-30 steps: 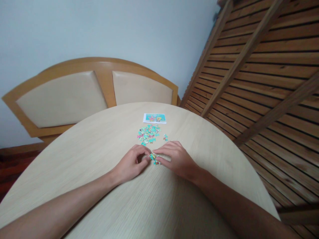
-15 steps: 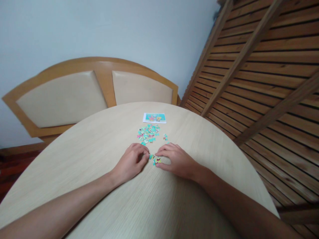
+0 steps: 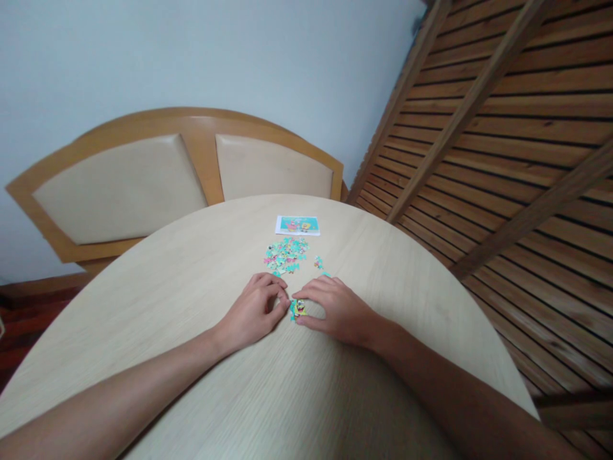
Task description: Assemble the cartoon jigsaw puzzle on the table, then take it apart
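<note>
On the table in front of me lies a small cluster of jigsaw puzzle pieces (image 3: 299, 308), teal and yellow with part of a cartoon face. My right hand (image 3: 338, 310) grips the cluster's right side, thumb at the near edge and fingers at the far edge. From the left, my left hand (image 3: 253, 308) pinches at the cluster's left edge, its thumb and forefinger together. Its fingertips partly hide what they hold. Just beyond both hands is a loose pile of puzzle pieces (image 3: 286, 254).
Behind the pile lies a printed picture card (image 3: 297, 225). A few separate pieces (image 3: 318, 262) sit right of the pile. The round wooden table (image 3: 397, 275) has a padded bench back (image 3: 119, 191) behind it and a slatted wood panel (image 3: 502, 160) at the right.
The two parts that lay slightly apart between my hands now sit together. My right hand has shifted a little to the left with its part; my left hand has barely moved.
</note>
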`<action>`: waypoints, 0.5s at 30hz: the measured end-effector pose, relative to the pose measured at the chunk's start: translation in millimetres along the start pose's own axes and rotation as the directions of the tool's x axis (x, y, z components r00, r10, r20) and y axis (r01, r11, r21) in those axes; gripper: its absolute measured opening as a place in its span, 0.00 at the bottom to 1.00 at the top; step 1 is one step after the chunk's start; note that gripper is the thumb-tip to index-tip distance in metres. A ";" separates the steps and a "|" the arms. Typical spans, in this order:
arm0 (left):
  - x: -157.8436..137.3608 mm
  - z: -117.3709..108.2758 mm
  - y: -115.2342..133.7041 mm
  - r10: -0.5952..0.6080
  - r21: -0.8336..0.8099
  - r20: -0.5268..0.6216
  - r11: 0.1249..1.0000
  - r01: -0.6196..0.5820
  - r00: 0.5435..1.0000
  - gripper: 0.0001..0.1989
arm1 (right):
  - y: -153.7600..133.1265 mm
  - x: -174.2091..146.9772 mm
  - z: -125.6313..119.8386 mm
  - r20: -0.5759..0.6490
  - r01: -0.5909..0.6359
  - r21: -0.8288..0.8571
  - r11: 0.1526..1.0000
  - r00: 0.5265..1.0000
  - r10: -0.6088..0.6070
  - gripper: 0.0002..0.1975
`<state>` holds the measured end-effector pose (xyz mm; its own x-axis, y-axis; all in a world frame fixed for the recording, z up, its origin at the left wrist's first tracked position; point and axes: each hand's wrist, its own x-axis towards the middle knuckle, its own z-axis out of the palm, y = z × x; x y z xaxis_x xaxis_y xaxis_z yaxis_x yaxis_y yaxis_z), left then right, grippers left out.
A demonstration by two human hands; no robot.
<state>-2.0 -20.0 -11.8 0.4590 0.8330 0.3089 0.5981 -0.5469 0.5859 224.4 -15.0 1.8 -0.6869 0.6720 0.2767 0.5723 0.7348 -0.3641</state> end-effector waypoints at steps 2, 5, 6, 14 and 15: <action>0.2 -0.1 0.2 -0.004 0.006 -0.003 1.000 0.004 1.000 0.10 | -0.3 0.1 -0.4 0.002 0.003 -0.009 1.000 1.000 -0.003 0.18; 0.2 -0.1 1.0 -0.001 0.017 -0.001 1.000 0.001 1.000 0.10 | -0.6 0.1 -0.2 -0.004 0.009 -0.017 1.000 1.000 -0.009 0.19; 0.2 -0.1 1.2 0.004 0.022 -0.002 1.000 -0.004 1.000 0.09 | -0.6 0.1 -0.1 -0.009 0.012 -0.018 1.000 1.000 -0.012 0.19; -0.1 -0.7 2.5 0.048 0.045 0.004 0.998 -0.048 0.999 0.08 | -0.9 0.4 -0.6 -0.005 0.034 -0.027 0.999 0.999 -0.034 0.16; -0.1 -0.8 2.6 0.052 0.048 0.005 0.998 -0.052 0.999 0.08 | -0.9 0.3 -0.5 -0.005 0.033 -0.026 0.999 0.999 -0.033 0.16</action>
<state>-1.1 -21.4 -9.8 0.4928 0.8030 0.3351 0.6040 -0.5929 0.5326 223.9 -15.4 2.6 -0.7035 0.6477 0.2927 0.5608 0.7588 -0.3312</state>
